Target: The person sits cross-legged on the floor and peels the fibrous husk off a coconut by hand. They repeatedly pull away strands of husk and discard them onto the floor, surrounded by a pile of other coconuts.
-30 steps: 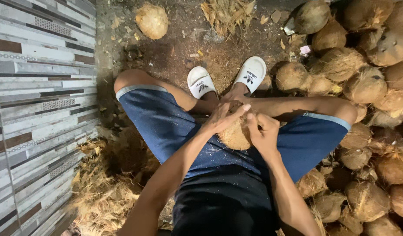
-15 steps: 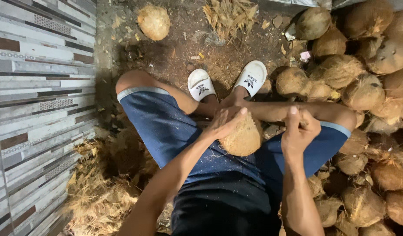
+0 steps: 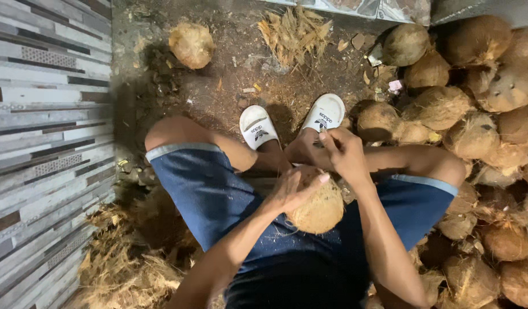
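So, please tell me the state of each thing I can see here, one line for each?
Coconut: husked, resting on the lap, held by the left hand.
Right hand: raised above the coconut, fingers pinched together.
Lone coconut: husked, lying apart on the ground.
Coconut pile: heaped, fibres partly on.
Slippers: worn on both feet.
Husk fibres: loose, heaped.

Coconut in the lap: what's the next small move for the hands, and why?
Probably bring the right hand back down onto the coconut. It is lifted off above the husk, pinching something too small to identify, while only the left hand steadies the coconut between the knees.
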